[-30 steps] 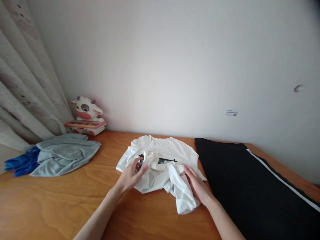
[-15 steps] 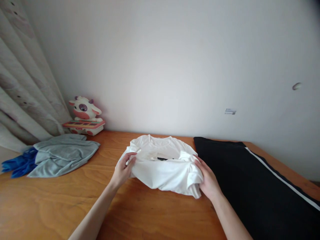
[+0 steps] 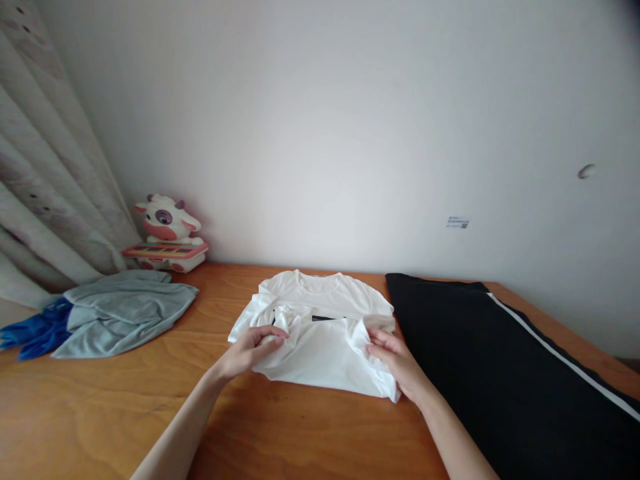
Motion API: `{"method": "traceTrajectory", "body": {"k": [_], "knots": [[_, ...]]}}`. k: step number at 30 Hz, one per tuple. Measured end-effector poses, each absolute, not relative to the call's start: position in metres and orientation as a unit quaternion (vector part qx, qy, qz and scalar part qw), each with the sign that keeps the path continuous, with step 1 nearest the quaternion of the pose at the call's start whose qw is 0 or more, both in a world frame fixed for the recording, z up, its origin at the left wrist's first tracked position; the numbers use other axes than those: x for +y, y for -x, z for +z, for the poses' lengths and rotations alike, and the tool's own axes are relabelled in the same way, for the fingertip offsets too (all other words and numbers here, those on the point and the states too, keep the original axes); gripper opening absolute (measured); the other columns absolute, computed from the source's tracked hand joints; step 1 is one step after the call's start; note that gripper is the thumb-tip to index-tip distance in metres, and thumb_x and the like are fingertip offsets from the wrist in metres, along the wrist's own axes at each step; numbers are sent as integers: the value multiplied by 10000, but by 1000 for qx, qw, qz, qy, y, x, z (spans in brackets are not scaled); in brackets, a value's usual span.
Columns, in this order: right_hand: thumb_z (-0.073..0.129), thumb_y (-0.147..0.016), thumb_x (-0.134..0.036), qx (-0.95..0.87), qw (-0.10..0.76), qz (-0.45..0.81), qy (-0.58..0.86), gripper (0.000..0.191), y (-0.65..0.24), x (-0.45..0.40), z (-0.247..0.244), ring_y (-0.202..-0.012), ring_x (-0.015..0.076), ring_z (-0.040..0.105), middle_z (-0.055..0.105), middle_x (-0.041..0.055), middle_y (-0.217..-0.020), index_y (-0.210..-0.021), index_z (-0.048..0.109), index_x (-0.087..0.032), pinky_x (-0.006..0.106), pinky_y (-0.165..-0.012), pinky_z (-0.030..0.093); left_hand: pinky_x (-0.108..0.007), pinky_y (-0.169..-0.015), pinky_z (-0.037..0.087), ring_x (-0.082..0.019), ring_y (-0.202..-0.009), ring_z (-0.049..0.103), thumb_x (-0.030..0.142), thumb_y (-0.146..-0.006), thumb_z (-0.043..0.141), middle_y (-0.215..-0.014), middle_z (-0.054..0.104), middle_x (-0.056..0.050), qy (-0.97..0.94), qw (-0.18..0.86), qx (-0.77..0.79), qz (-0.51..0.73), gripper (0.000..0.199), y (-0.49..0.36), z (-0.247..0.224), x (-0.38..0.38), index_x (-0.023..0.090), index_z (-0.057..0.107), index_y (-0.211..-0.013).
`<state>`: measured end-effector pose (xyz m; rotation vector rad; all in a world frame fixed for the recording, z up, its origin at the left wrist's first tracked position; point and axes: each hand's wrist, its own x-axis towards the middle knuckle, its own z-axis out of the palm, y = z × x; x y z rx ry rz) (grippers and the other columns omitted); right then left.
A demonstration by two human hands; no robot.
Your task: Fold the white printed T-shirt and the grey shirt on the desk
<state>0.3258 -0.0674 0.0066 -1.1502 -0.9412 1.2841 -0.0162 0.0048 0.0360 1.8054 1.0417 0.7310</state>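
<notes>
The fingers of the left hand [image 3: 247, 352] are pinched on a bunched bit of the white shirt [image 3: 320, 357], thumb below and forefinger above. The right hand [image 3: 400, 360] has its fingers curled around the shirt's opposite side, thumb and fingertips gathering a rumpled fold; how firmly they grip, I can't tell from here. The shirt lies between the two hands on the wooden desk [image 3: 300, 440], neckline toward the wall [image 3: 320, 133], its near part folded up over the front so that only slivers of a dark print [image 3: 327, 319] show. Just beside it, past the right hand, a black garment [image 3: 465, 360] is spread flat, with a white stripe [image 3: 550, 347] running down it. Well off to the left, a grey cloth [image 3: 127, 313] lies crumpled against a blue one [image 3: 45, 330]. Behind those sits a cow toy [image 3: 167, 230] with a keyboard, close to the curtain [image 3: 45, 173]. A small label [image 3: 457, 223] and a hook [image 3: 586, 171] are on the wall.
</notes>
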Motion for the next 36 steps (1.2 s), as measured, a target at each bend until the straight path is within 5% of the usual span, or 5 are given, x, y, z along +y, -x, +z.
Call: {"method": "traceTrajectory", "body": {"k": [3, 6, 10, 15, 36], "knots": [[732, -613, -350, -371, 576, 557, 470, 185, -333, -70, 15, -651, 199, 620, 706, 1, -680, -733, 721, -210, 299, -641, 452, -283, -612, 433, -214, -700, 605, 700, -817, 574, -779, 719, -80, -742, 537, 340, 212, 573, 27, 44, -1, 175, 796, -865], [727, -719, -464, -410, 576, 496, 504, 291, -338, -72, 19, -852, 238, 660, 760, 21, -876, -886, 763, -227, 320, -764, 473, -294, -601, 442, -216, -669, 617, 758, -830, 494, -785, 726, -89, -723, 549, 357, 219, 660, 30, 44, 1, 178, 791, -930], [697, -806, -574, -555, 473, 405, 552, 389, -331, -71, 9, -948, 269, 662, 744, 71, -995, -980, 740, -229, 376, -842, 496, -309, -580, 449, -214, -571, 591, 681, -890, 457, -616, 644, -42, -717, 336, 527, 310, 544, 21, 24, 13, 212, 714, -793], [649, -865, -402, -688, 413, 123, 584, 274, -319, -68, -12, -1039, 286, 613, 664, 93, -1094, -1097, 672, -258, 437, -937, 482, -446, -954, 471, -319, -1043, 626, 466, -880, 576, -1084, 708, -120, -774, 23, 567, 282, 310, 16, 1, 21, 221, 715, -1009], [534, -925, -238, -682, 199, -198, 675, 116, -293, -129, -33, -919, 305, 609, 638, 105, -1031, -1001, 620, -235, 418, -761, 421, -469, -1123, 423, -308, -1384, 493, 441, -1005, 462, -1492, 552, -103, -878, -111, 442, 144, 444, 79, -27, -17, 279, 577, -1403]]}}
